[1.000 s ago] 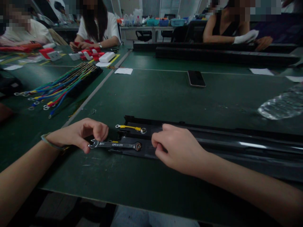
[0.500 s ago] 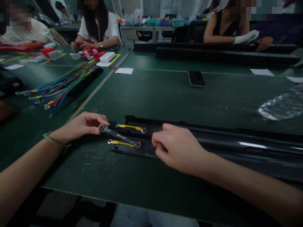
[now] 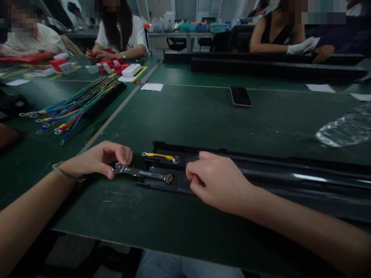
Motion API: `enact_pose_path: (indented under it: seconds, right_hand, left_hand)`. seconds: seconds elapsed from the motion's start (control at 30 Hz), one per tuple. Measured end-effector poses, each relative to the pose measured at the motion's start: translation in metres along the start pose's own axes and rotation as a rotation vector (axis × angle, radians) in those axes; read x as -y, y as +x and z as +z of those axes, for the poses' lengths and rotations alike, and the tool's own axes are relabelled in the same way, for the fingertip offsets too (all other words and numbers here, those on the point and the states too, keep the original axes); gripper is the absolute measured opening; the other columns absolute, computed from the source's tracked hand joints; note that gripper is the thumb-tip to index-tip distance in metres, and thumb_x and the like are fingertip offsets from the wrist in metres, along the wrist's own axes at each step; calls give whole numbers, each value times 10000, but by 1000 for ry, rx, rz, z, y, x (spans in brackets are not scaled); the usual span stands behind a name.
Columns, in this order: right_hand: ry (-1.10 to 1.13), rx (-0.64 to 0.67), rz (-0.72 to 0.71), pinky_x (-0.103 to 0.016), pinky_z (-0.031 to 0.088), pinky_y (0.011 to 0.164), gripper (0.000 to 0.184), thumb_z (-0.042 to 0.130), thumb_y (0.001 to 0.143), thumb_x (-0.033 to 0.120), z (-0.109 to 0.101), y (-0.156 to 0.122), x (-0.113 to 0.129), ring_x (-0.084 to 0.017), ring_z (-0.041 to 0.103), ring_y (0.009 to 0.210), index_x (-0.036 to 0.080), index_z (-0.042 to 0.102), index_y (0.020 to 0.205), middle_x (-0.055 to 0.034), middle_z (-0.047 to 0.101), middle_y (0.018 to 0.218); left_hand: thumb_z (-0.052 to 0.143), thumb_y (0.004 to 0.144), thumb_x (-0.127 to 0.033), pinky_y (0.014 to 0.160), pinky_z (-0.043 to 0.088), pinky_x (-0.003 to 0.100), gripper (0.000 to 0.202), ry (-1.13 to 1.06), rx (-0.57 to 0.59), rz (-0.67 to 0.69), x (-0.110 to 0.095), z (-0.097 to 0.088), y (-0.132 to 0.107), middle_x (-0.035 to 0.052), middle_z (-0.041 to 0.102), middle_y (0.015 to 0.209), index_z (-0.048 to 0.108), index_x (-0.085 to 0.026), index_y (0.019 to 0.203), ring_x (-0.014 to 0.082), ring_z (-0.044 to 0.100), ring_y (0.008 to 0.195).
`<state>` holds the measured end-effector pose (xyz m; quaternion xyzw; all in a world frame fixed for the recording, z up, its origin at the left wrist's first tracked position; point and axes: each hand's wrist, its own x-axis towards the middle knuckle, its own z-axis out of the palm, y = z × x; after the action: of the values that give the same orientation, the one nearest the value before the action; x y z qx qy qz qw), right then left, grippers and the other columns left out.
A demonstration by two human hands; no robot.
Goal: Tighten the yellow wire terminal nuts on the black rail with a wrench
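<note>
A silver combination wrench (image 3: 145,173) lies over the end of a long black channel-shaped part (image 3: 185,185), its ring end around a bolt (image 3: 170,178). My left hand (image 3: 101,158) has its curled fingers and thumb at the wrench's open-jaw end. One short yellow wire (image 3: 159,155) with ring terminals is fixed under another bolt (image 3: 176,159) on the far side of the channel. A second yellow wire is mostly hidden beneath the wrench. My right hand (image 3: 217,179) rests closed on the channel, right of the bolts; whatever its fingers grip is hidden.
A bundle of coloured wires (image 3: 84,102) with ring terminals lies at left. Beyond the channel are a phone (image 3: 241,96), a paper slip (image 3: 151,87) and a clear plastic bottle (image 3: 346,125). People sit across the table near long black parts (image 3: 261,68) and red-and-white pieces (image 3: 113,65).
The wrench's open end has swung toward me about the near bolt, along with my left hand, and now covers most of the near yellow wire. My right hand has stayed put.
</note>
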<state>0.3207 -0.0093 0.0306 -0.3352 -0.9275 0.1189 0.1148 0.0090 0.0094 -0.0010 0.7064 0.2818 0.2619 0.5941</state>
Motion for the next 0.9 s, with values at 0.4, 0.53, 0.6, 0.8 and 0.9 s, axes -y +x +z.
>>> enact_pose_path:
  seconds: [0.4,0.53,0.6,0.8,0.9]
  right_hand:
    - [7,5,13,-237,214,488,108,454,700,141,-2,1,1,-119,362,587,178,543,651,-1,502,602]
    - [12,15,16,-241,219,492,110,452,704,143,-2,0,1,-121,370,591,178,547,663,-5,505,611]
    - [14,20,19,-241,219,490,107,453,703,144,-3,0,1,-122,372,592,179,547,664,-6,508,613]
    - [7,0,7,-238,219,488,110,451,699,143,-2,-1,1,-121,369,590,177,546,656,-6,507,611]
    - [6,-2,-1,-237,219,487,104,454,694,147,-1,-1,1,-121,368,589,179,544,654,-4,505,607]
  left_hand:
    - [712,618,-287,569,396,294,201,47,101,-30,-4,3,1,2,544,652,573,-211,741,164,482,632]
    - [719,606,-287,564,388,299,195,33,82,-60,-5,4,1,4,542,642,579,-217,722,169,476,624]
    - [723,600,-286,560,385,297,197,18,61,-68,-6,4,0,6,539,637,581,-208,713,169,476,623]
    - [703,630,-283,574,382,276,191,14,-72,-68,2,-3,-2,11,545,697,604,-183,760,158,483,667]
    - [673,661,-254,576,375,267,162,50,-135,-74,7,-8,-3,12,542,708,613,-177,790,149,477,668]
